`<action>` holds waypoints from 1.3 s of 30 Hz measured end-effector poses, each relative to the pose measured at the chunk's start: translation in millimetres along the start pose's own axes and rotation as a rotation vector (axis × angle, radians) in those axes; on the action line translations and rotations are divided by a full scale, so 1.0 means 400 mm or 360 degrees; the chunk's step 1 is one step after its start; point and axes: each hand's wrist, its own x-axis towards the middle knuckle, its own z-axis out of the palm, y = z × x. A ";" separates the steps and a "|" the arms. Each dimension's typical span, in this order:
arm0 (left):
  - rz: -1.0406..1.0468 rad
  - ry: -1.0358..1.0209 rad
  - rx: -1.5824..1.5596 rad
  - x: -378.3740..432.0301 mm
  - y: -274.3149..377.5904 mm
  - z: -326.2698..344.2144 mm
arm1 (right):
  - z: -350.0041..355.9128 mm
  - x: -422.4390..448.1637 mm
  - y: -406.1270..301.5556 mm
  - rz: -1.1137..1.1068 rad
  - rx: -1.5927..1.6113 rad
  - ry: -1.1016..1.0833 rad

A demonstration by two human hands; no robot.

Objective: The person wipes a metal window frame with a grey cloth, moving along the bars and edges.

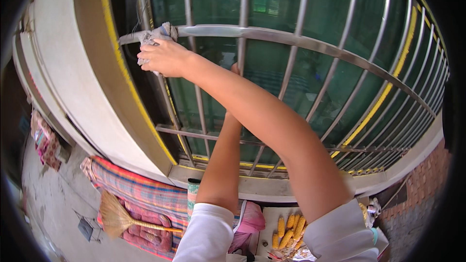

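Observation:
My right hand presses a grey cloth around the left end of the upper horizontal rail of a metal window grille. My right forearm crosses over my left one. Mostly hidden behind it, my left hand is at a vertical bar of the grille, with only a fingertip showing beside the metal. It appears to grip that bar. Behind the bars is dark green window glass with reflections. A lower horizontal rail runs near the sill.
Thin wires hang by the grille's left end. Below the sill stands a seat with a plaid cover, a straw broom lying across it. Corn cobs lie to the right of it. A small dark stool stands on the floor.

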 end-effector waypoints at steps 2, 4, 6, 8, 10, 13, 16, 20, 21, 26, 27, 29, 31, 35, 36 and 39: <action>0.0971 0.0339 0.0900 0.011 -0.083 -0.051 | -0.063 -0.015 -0.009 0.0046 0.0018 0.0116; 0.0854 0.0127 0.1071 0.009 -0.080 -0.039 | -0.102 -0.128 0.030 0.0090 0.0036 0.0178; 0.0740 0.0109 0.1086 -0.006 -0.054 -0.004 | -0.159 -0.244 0.051 0.0134 0.0101 0.0283; 0.0736 0.0057 0.1258 -0.002 -0.053 -0.017 | -0.235 -0.320 0.026 0.0194 0.0193 0.0548; 0.0869 0.0112 0.1327 0.005 -0.050 -0.043 | -0.299 -0.375 0.022 0.0356 0.0274 0.0767; 0.0869 0.0331 0.0998 0.005 -0.021 -0.014 | -0.399 -0.429 0.067 0.0725 0.0359 0.0934; 0.0814 0.0289 0.1060 0.002 -0.018 -0.005 | -0.379 -0.412 0.152 0.1174 0.0403 0.0882; 0.0777 0.0281 0.1108 0.004 -0.008 -0.020 | -0.299 -0.329 0.177 0.1757 0.0515 0.0218; 0.0783 0.0273 0.1098 0.001 -0.007 -0.021 | -0.282 -0.326 0.153 0.1761 0.0323 0.0036; 0.0822 0.0295 0.1080 -0.003 -0.009 -0.013 | -0.269 -0.351 0.151 0.1497 0.0089 0.0045; 0.0841 0.0320 0.1082 0.001 -0.011 -0.010 | -0.270 -0.348 0.148 0.1537 0.0091 0.0059; 0.0759 0.0302 0.1118 0.001 -0.019 -0.016 | -0.272 -0.339 0.142 0.1621 0.0090 0.0087; 0.0818 0.0329 0.1120 0.000 -0.026 -0.010 | -0.272 -0.342 0.151 0.1652 0.0079 0.0074; 0.0787 0.0367 0.1178 0.010 -0.026 -0.027 | -0.271 -0.339 0.157 0.1576 0.0154 0.0104; 0.0627 0.0285 0.1157 -0.001 -0.009 -0.029 | -0.261 -0.337 0.150 0.1561 0.0114 0.0128; 0.0780 0.0331 0.1166 0.002 -0.013 -0.013 | -0.253 -0.354 0.151 0.1489 -0.0005 0.0089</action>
